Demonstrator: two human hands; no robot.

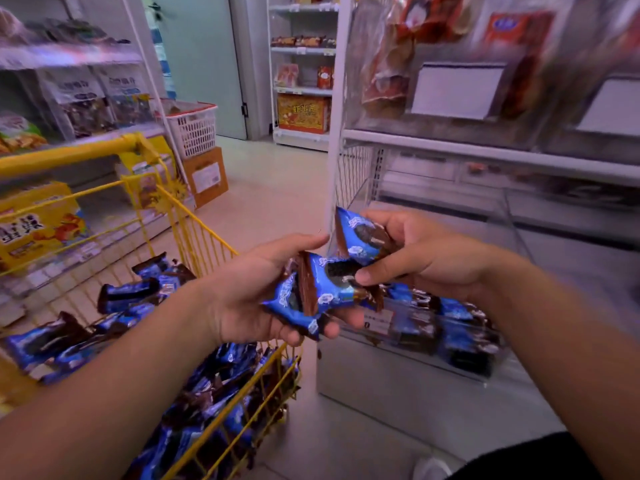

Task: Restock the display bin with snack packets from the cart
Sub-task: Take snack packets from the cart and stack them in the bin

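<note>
Between cart (194, 237) and display bin (485, 372), left hand (249, 299) and right hand (426, 258) each grip blue snack packets (322, 289)

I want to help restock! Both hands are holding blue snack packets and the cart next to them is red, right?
Not quite. The head view shows the cart is yellow, not red. The left hand and right hand do hold blue snack packets.

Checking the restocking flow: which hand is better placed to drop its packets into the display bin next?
The right hand. It grips blue packets just above the clear display bin on the person's right, while the left hand holds its packets nearer the yellow cart.
</note>
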